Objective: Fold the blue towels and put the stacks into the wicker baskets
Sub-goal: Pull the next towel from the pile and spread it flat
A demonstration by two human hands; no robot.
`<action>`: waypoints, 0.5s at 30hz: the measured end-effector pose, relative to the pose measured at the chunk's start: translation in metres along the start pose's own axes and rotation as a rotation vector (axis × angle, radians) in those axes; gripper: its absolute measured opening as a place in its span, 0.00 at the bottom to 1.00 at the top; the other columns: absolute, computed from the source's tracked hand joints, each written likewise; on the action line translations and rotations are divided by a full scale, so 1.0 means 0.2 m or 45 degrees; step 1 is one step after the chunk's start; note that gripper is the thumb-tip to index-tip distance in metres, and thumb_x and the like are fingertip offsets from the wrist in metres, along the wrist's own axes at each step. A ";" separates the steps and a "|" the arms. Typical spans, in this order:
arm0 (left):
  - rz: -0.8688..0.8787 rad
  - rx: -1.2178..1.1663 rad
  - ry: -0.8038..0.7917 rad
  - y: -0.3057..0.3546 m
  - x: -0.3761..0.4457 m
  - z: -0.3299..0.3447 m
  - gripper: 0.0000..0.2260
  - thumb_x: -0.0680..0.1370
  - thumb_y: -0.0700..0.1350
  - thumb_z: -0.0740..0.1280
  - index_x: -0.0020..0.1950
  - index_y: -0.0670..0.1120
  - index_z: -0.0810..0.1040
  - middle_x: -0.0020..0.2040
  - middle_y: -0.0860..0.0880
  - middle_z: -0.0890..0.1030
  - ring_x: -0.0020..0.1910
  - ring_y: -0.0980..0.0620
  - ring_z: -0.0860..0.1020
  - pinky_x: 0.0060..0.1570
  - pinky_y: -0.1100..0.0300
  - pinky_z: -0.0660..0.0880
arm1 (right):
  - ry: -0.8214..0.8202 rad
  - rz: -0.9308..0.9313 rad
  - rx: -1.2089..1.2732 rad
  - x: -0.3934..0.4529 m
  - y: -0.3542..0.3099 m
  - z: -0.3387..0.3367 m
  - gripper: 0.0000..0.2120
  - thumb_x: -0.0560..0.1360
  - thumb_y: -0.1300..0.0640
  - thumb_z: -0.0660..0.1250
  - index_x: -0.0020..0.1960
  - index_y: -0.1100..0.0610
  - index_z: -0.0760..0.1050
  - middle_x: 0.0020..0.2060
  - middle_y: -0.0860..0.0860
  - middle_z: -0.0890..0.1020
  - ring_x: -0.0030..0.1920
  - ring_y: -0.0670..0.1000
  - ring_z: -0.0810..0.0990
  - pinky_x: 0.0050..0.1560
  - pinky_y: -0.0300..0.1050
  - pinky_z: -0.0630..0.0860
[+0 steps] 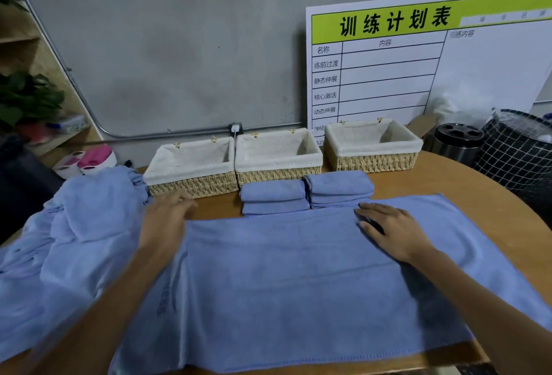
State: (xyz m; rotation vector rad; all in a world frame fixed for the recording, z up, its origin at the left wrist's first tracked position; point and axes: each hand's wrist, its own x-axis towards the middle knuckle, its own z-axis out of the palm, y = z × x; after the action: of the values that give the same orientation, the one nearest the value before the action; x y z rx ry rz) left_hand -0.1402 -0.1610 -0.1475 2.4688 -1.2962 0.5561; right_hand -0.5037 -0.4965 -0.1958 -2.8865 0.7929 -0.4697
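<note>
From my remote seat I see two bare forearms entering from six o'clock, no sleeves, watch or rings; left hand (165, 222) blurred, right hand (394, 232) sharp, nails short.

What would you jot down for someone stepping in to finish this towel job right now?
Left hand: open, at the left edge of the spread towel. Right hand: open, fingers flat on that towel.
Done: two folded stacks sit on the table before the baskets.
All three wicker baskets hold no towels.
Left: fold the spread towel, work through the unfolded pile on the left, then put stacks into baskets.
</note>
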 end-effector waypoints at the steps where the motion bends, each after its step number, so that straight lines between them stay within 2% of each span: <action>1: -0.017 -0.072 -0.028 0.06 -0.05 0.03 0.18 0.70 0.30 0.66 0.54 0.47 0.83 0.55 0.50 0.80 0.51 0.44 0.79 0.47 0.51 0.76 | -0.003 -0.003 0.005 0.00 0.01 0.00 0.33 0.77 0.34 0.44 0.72 0.46 0.73 0.73 0.43 0.71 0.72 0.48 0.69 0.68 0.50 0.68; 3: -0.017 -0.232 -0.090 0.16 -0.19 0.13 0.13 0.76 0.37 0.65 0.58 0.44 0.83 0.58 0.48 0.80 0.54 0.45 0.80 0.52 0.52 0.76 | -0.026 -0.005 0.000 -0.01 0.02 -0.01 0.31 0.78 0.34 0.45 0.72 0.45 0.71 0.74 0.42 0.69 0.73 0.47 0.68 0.69 0.49 0.67; 5: -0.100 -0.353 -0.126 0.18 -0.29 0.18 0.17 0.79 0.46 0.60 0.63 0.42 0.81 0.63 0.46 0.80 0.61 0.45 0.78 0.62 0.51 0.73 | -0.039 0.000 0.005 -0.02 0.04 -0.01 0.28 0.80 0.34 0.48 0.73 0.45 0.71 0.74 0.42 0.68 0.74 0.47 0.67 0.70 0.49 0.66; 7: -0.192 -0.542 -0.091 0.15 -0.34 0.15 0.20 0.79 0.50 0.59 0.65 0.43 0.79 0.66 0.48 0.78 0.66 0.50 0.75 0.67 0.54 0.69 | -0.028 0.016 0.027 -0.03 0.06 -0.02 0.28 0.81 0.34 0.49 0.73 0.45 0.71 0.74 0.42 0.69 0.74 0.47 0.68 0.71 0.50 0.67; 9: -0.171 -0.659 0.015 0.13 -0.38 0.08 0.18 0.80 0.52 0.59 0.63 0.45 0.80 0.65 0.52 0.78 0.65 0.55 0.74 0.65 0.60 0.69 | -0.012 0.012 0.035 -0.04 0.09 -0.03 0.28 0.81 0.35 0.50 0.72 0.46 0.72 0.74 0.43 0.70 0.73 0.48 0.68 0.70 0.50 0.67; 11: -0.154 -0.716 0.069 0.10 -0.41 0.04 0.16 0.81 0.50 0.60 0.61 0.45 0.81 0.61 0.52 0.80 0.63 0.53 0.76 0.62 0.63 0.69 | -0.013 0.003 0.044 -0.05 0.10 -0.04 0.27 0.81 0.35 0.50 0.72 0.47 0.72 0.73 0.44 0.70 0.73 0.48 0.69 0.69 0.49 0.68; 13: -0.212 -0.682 -0.024 0.06 -0.41 0.03 0.19 0.80 0.50 0.60 0.64 0.42 0.80 0.63 0.50 0.78 0.66 0.49 0.75 0.64 0.61 0.68 | -0.048 -0.001 0.049 -0.05 0.11 -0.05 0.27 0.80 0.37 0.52 0.72 0.47 0.72 0.73 0.45 0.71 0.73 0.49 0.70 0.69 0.50 0.68; 15: -0.200 -0.526 -0.226 0.04 -0.39 0.05 0.24 0.79 0.55 0.59 0.69 0.42 0.77 0.70 0.45 0.75 0.71 0.44 0.71 0.70 0.54 0.66 | -0.037 -0.011 0.054 -0.05 0.11 -0.06 0.27 0.78 0.38 0.53 0.72 0.48 0.73 0.72 0.45 0.72 0.72 0.50 0.71 0.69 0.52 0.70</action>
State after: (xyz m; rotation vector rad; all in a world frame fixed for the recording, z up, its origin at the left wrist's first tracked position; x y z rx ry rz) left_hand -0.1860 -0.1140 -0.1926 2.2774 -1.1281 0.0236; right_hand -0.5257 -0.5099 -0.1908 -2.8524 0.7566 -0.4385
